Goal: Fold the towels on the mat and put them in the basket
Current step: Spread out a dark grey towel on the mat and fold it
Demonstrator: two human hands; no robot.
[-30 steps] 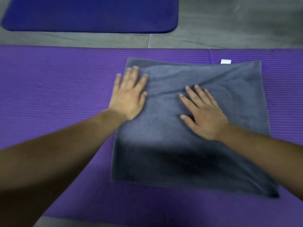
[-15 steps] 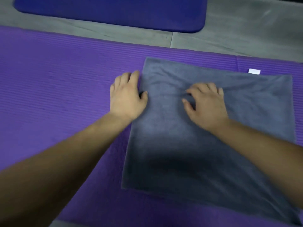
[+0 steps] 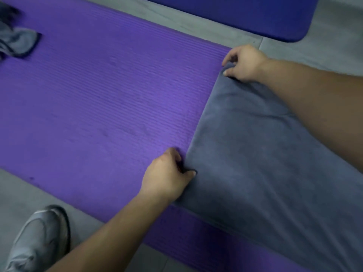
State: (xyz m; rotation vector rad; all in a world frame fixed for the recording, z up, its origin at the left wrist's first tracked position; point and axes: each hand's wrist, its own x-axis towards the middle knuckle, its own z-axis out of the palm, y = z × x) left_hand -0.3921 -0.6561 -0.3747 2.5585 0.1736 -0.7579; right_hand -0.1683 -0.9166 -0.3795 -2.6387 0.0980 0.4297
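A grey towel (image 3: 255, 158) lies flat on the right part of the purple mat (image 3: 110, 99). My left hand (image 3: 167, 177) pinches the towel's left edge near its near corner. My right hand (image 3: 243, 62) grips the towel's far left corner, fingers curled round the cloth. My right forearm crosses over the towel. Another grey towel (image 3: 17, 43) lies crumpled at the mat's far left. No basket is in view.
A dark blue mat (image 3: 255, 14) lies on the grey floor (image 3: 324, 46) beyond the purple one. A grey shoe (image 3: 39, 240) stands on the floor at the lower left, just off the mat's near edge.
Both hands left the towel's top, where they pressed flat, and went to its left edge, now pinching its corners. The view swung left, bringing the second towel and the shoe into sight.
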